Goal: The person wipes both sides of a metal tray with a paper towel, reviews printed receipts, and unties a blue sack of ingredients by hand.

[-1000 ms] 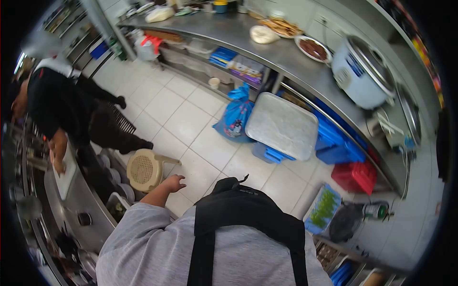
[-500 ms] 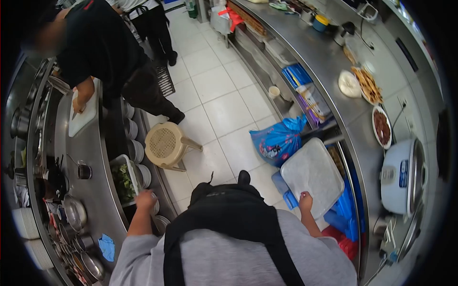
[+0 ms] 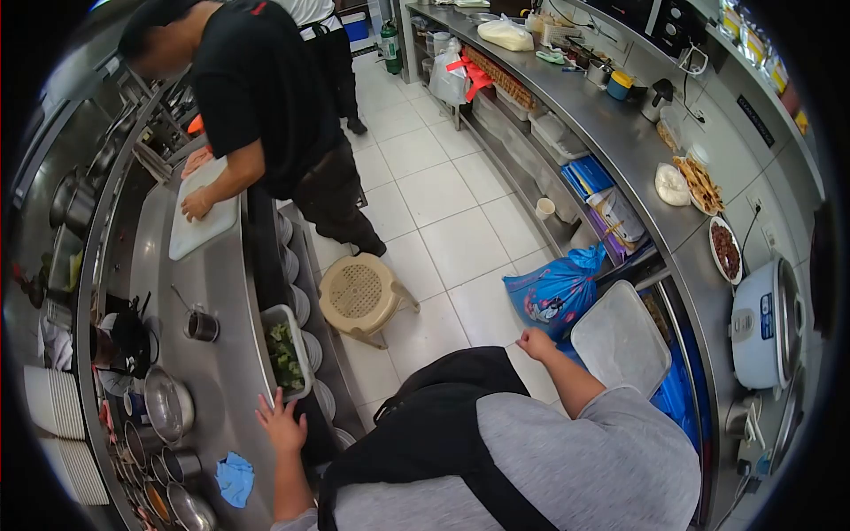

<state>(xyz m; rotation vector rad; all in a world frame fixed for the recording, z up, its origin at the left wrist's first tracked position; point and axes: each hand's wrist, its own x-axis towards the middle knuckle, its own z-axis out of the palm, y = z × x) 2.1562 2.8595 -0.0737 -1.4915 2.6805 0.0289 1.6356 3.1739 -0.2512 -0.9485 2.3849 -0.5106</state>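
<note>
Left hand [image 3: 283, 430]: fingers spread apart, over the edge of the brushed-steel counter [image 3: 221, 363]. White rectangular plastic tub [image 3: 306, 356] of green leaves [image 3: 283, 352] just beyond its fingertips. Right hand [image 3: 535, 344]: fingers curled, can't tell if gripping; blue printed plastic bag [image 3: 556, 290] just beyond.

I cannot see the head of the far person [image 3: 335, 66], because the top edge of my view cuts it off. The face of the nearer person [image 3: 257, 97] is blurred for me. Whether the curled right hand [image 3: 535, 343] holds something, I cannot tell. On the rice cooker [image 3: 753, 358], the label [image 3: 767, 317] is too small for me to read.
</note>
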